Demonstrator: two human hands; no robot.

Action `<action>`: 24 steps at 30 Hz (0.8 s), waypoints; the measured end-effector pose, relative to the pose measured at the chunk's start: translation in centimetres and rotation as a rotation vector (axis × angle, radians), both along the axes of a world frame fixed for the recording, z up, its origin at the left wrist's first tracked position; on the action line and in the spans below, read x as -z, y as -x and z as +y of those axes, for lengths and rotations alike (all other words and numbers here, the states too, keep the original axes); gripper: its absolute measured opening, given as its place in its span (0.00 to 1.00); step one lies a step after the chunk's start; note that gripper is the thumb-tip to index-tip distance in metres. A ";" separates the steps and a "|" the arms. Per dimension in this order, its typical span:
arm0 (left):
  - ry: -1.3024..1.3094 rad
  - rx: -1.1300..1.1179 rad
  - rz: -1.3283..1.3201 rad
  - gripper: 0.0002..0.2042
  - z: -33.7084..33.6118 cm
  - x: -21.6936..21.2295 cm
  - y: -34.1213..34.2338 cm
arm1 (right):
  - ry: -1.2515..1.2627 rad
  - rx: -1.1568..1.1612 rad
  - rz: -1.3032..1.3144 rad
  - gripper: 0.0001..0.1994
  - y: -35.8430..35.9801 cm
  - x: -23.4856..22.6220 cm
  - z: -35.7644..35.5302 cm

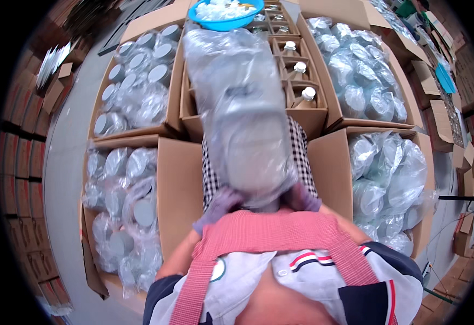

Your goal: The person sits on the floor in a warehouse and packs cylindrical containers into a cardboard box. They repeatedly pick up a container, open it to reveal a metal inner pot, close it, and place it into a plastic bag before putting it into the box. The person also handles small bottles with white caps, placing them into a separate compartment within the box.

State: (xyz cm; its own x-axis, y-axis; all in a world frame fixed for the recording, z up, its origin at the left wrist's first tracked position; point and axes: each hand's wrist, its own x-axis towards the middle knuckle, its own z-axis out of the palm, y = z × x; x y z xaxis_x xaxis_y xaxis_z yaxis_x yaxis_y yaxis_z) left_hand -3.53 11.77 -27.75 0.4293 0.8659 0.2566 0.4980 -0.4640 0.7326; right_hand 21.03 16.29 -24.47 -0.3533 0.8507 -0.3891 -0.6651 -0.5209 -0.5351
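Note:
A long clear plastic bag (231, 59) stretches from the boxes in front of me down to my lap. Its near part wraps a large clear container (256, 157), blurred, whose exact kind I cannot make out. My left hand (223, 205), in a purple glove, is closed on the bag's near left edge, close to my waist. Also gloved in purple, my right hand (302, 197) grips the near right edge; its fingers are partly hidden and smeared. A grey rounded part (261, 205) shows between the two hands.
Open cartons of bagged, grey-lidded jars stand at far left (139, 76), near left (120, 216), far right (359, 70) and near right (388, 184). Ahead, a divided carton holds white-capped bottles (299, 70). A blue basin (226, 19) of small white pieces sits beyond the bag.

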 end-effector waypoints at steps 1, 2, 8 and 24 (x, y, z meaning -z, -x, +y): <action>-0.211 -0.021 0.144 0.14 -0.1 -1.1 -0.4 | -0.173 -0.159 -0.101 0.25 -0.8 0.2 0.2; -0.237 -0.040 0.188 0.14 0.9 -6.5 -0.6 | -0.211 -0.320 -0.345 0.23 -4.0 3.3 2.2; -0.631 -0.186 -0.214 0.11 2.8 -19.3 0.5 | -1.231 -0.016 -1.524 0.25 -1.3 -3.0 4.8; 0.533 -1.087 0.947 0.31 -6.5 0.7 36.3 | -0.960 -0.322 -1.343 0.21 4.4 1.2 12.7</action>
